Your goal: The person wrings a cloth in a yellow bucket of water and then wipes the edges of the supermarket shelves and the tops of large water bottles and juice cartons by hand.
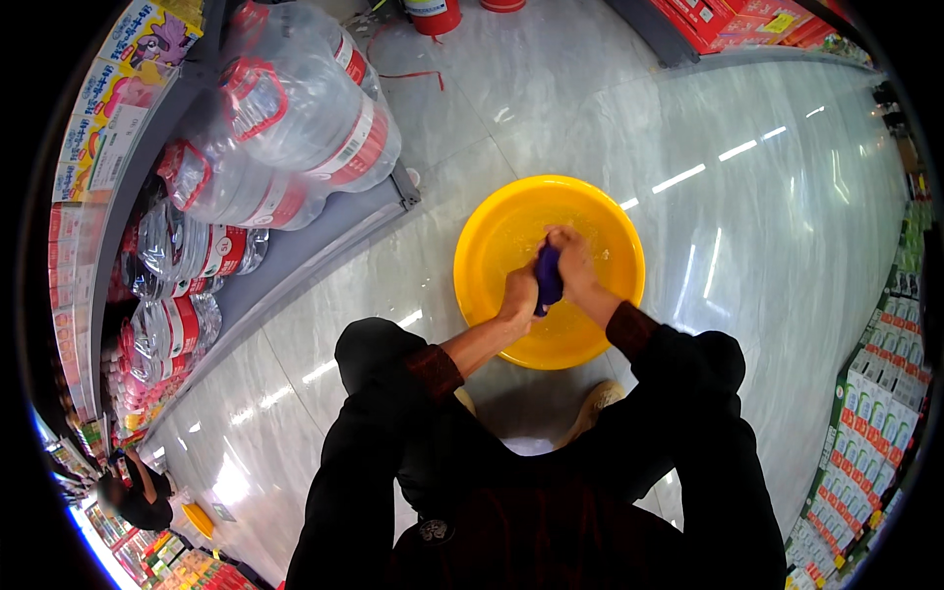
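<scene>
A dark purple cloth (pixel 549 274) is bunched up between my two hands, over a round yellow basin (pixel 473 313) that stands on the floor between my feet. My left hand (pixel 520 297) is closed round the cloth's left side. On the other side, my right hand (pixel 574 258) grips it higher up, with the fingers wrapped over it. Water seems to lie in the basin, with small bubbles or droplets on its surface. Part of the cloth is hidden by my fingers.
Large clear water bottles (pixel 305 108) stand on a grey low shelf (pixel 359 218) at left. Red buckets (pixel 433 15) are at the far side, stacked green-and-white cartons (pixel 865 423) at right. A person (pixel 138 492) and another yellow basin (pixel 199 520) are at lower left.
</scene>
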`<state>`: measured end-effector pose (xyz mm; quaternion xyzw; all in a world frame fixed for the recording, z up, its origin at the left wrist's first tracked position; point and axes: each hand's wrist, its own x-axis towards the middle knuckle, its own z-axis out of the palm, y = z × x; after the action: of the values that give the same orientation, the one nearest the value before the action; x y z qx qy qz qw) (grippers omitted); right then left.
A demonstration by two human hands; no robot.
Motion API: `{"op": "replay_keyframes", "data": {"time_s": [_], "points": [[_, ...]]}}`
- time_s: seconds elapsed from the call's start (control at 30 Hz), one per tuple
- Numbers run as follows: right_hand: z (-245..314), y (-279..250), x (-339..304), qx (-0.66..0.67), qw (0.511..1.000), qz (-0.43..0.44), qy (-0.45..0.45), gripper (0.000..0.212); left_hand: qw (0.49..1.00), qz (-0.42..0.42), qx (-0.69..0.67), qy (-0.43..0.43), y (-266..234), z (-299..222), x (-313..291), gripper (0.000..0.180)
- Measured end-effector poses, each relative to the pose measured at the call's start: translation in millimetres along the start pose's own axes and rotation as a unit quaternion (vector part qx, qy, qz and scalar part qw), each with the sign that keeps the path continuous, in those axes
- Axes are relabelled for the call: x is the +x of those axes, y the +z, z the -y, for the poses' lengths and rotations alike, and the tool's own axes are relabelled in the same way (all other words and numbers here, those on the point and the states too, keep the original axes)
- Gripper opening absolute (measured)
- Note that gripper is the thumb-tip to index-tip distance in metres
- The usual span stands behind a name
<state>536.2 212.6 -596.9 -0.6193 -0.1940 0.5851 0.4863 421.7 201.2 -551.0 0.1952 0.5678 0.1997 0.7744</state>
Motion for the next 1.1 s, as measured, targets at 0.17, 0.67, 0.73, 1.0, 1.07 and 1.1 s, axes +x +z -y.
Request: {"op": "replay_keyframes", "data": {"time_s": [0.17, 0.67, 0.73, 1.0, 1.07, 1.1], "points": [[-16, -29, 35, -0.168, 0.985, -0.028, -0.038, 0.026, 0.982, 0.036, 0.151, 0.109, 2, -8, 0, 0.041], [-52, -57, -8, -0.706, 0.678, 0.181, -0.093, 0.053, 0.995, 0.042, 0.092, -0.005, -31, -20, 38, 0.056], [-55, -67, 7, -0.685, 0.682, 0.245, -0.080, 0.055, 0.996, 0.036, 0.085, -0.013, -32, -19, 41, 0.058], [-59, -68, 14, -0.604, 0.765, 0.217, -0.045, 0.039, 0.998, 0.012, 0.051, -0.025, -31, -17, 47, 0.065], [-64, -68, 26, -0.510, 0.806, 0.278, -0.110, 0.029, 0.998, 0.006, 0.047, -0.050, -27, -19, 49, 0.064], [-47, -55, 25, -0.493, 0.810, 0.310, -0.070, 0.029, 0.997, -0.001, 0.043, -0.063, -27, -18, 50, 0.064]]}}
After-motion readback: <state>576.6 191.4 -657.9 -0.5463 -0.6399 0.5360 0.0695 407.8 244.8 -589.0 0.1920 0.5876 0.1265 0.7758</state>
